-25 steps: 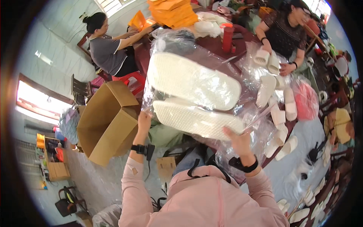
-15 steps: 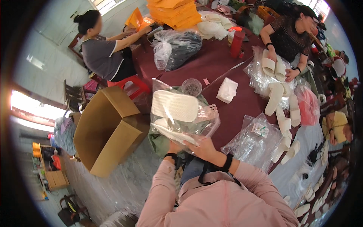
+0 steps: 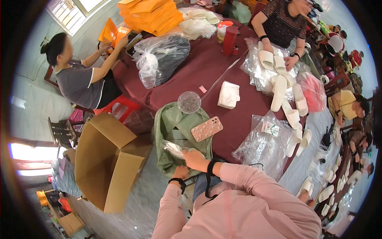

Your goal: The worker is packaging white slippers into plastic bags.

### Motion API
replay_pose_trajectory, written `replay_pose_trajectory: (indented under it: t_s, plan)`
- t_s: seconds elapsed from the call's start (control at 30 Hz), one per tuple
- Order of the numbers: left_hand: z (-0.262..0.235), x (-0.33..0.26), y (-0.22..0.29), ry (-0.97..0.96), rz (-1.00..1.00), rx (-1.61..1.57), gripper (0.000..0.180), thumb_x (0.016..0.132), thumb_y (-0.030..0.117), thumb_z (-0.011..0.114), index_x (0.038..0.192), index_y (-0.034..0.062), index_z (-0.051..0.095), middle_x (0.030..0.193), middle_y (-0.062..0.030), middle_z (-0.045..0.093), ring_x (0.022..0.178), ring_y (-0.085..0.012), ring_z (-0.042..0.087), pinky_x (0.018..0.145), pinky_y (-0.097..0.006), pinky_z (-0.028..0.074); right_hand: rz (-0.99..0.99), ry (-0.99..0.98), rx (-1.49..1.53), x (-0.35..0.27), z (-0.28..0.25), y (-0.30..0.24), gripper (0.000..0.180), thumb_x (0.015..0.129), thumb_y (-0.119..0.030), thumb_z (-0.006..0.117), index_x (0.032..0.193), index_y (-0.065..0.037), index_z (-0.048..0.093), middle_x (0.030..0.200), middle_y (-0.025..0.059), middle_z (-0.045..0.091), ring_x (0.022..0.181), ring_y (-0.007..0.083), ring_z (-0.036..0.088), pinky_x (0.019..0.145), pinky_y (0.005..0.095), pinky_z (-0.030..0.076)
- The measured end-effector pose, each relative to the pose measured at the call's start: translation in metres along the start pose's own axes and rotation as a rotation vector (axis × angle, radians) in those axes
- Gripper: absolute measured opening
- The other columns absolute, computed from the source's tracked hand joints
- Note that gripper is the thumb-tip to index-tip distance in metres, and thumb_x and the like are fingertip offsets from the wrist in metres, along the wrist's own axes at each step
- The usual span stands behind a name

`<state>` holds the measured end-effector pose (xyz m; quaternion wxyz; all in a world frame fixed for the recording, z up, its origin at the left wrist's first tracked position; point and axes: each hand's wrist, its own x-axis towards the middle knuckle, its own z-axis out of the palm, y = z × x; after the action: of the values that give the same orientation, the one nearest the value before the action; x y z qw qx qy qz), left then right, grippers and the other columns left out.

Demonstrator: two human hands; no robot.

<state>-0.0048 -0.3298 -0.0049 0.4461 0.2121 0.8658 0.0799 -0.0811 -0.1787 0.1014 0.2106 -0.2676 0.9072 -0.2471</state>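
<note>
My right hand grips a clear plastic bag of white slippers, now seen nearly edge-on and tipped over the green cloth. Just below it, my left hand is curled near the cloth's front edge; what it holds, if anything, is hidden. The green cloth droops over the table's near edge. On it lies a phone in a pink patterned case, and a round clear tub of small packets stands by its far edge.
An open cardboard box stands on the left. Right on the maroon table lie clear plastic bags and white slippers. A white tissue pack lies mid-table. Two people work across it, beside orange envelopes and slippers.
The bagged slippers have turned from flat to nearly edge-on and dropped toward the green cloth, uncovering the phone. My left hand has come away below the bag. The view has shifted right.
</note>
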Motion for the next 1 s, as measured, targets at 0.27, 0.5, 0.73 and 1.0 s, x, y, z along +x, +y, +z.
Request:
replay_pose_trajectory:
  t_s: [0.27,0.5,0.73,1.0]
  plan:
    - [-0.021,-0.003,-0.011,0.010,0.138,-0.225,0.029,0.082,0.028,0.049,0.091,0.0044,0.062,0.096,-0.0242,0.061,0.093,-0.0406,0.057,0.079,-0.048,0.045,0.091,0.048,-0.183,0.002,-0.030,0.009,0.078,0.080,-0.036,0.065,0.141,-0.006,0.026,0.131,0.0194,0.045,0.117,0.0378,0.045,0.099,0.0472,0.035]
    - [-0.103,0.048,0.006,-0.083,0.189,-0.017,0.032,0.077,0.032,0.065,0.096,0.0077,0.057,0.083,-0.0174,0.062,0.080,-0.0378,0.059,0.072,-0.044,0.047,0.344,0.120,-0.133,-0.084,-0.073,0.078,0.034,0.079,-0.026,0.060,0.107,-0.008,0.058,0.097,0.0134,0.062,0.088,0.0290,0.061,0.076,0.0409,0.047]
    - [-0.154,0.106,0.070,0.879,0.276,0.234,0.070,0.080,0.033,0.066,0.131,-0.0039,0.038,0.128,-0.0252,0.043,0.118,-0.0406,0.039,0.100,-0.048,0.031,0.803,0.695,0.291,-0.278,-0.055,0.117,0.034,0.087,-0.026,0.054,0.114,-0.005,0.056,0.102,0.0196,0.062,0.094,0.0366,0.059,0.082,0.0445,0.046]
    - [-0.188,0.110,0.123,0.830,0.471,0.406,0.069,0.088,0.060,0.038,0.140,0.0141,0.036,0.141,-0.0145,0.039,0.110,-0.0384,0.052,0.086,-0.055,0.041,1.166,0.995,0.440,-0.416,-0.050,0.113,0.035,0.087,-0.026,0.055,0.115,-0.005,0.057,0.101,0.0169,0.064,0.091,0.0326,0.061,0.079,0.0400,0.047]
